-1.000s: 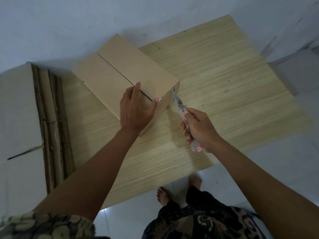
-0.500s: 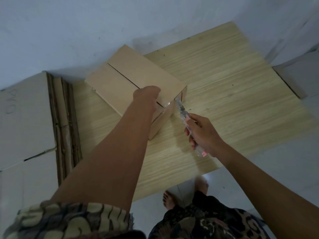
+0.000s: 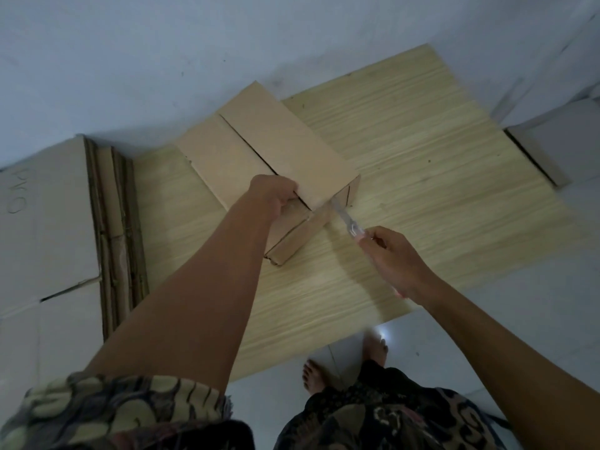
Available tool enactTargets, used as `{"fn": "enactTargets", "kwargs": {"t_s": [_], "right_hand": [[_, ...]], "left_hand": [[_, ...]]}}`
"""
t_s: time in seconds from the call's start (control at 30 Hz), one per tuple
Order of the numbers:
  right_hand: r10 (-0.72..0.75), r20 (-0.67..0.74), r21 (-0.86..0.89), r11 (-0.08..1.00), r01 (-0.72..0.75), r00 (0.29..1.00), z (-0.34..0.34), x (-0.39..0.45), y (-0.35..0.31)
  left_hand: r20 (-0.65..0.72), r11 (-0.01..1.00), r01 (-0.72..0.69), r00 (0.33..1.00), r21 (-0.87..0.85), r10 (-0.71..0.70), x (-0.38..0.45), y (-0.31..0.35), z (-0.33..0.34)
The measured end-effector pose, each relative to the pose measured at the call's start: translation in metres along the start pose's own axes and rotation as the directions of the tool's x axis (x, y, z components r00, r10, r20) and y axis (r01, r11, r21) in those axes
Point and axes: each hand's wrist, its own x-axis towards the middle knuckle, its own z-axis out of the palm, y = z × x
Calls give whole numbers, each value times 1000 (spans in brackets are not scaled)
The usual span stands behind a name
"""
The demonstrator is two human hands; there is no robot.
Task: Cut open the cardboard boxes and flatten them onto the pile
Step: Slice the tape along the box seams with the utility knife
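Pale wood-grain table (image 3: 422,177) under my hands. Stack of flattened brown cardboard sheets (image 3: 48,222) on its left end, cut off by frame edge. Closed brown cardboard box (image 3: 259,151) on table, near wall, centre seam on top. My left hand (image 3: 276,193) at seam's near end, fingers curled into flap gap; fingertips hidden. My right hand (image 3: 393,261) wrapped round clear-handled utility knife (image 3: 349,222), blade touching box's near corner edge. Blade tip blurred. Grey box (image 3: 558,141) at right, partly cropped.
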Motion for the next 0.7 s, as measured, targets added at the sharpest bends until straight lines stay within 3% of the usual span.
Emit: {"fn": "enactTargets", "kwargs": {"t_s": [0.33, 0.53, 0.7], "right_hand": [[-43, 264, 103, 995, 16, 964, 4, -25, -5], [1, 246, 53, 998, -14, 969, 8, -19, -22], [126, 233, 64, 987, -144, 964, 5, -18, -33]], "left_hand": [[28, 990, -100, 995, 104, 98, 3, -5, 16], [12, 980, -145, 989, 135, 144, 2, -9, 17], [-1, 976, -165, 986, 139, 167, 3, -14, 19]]}}
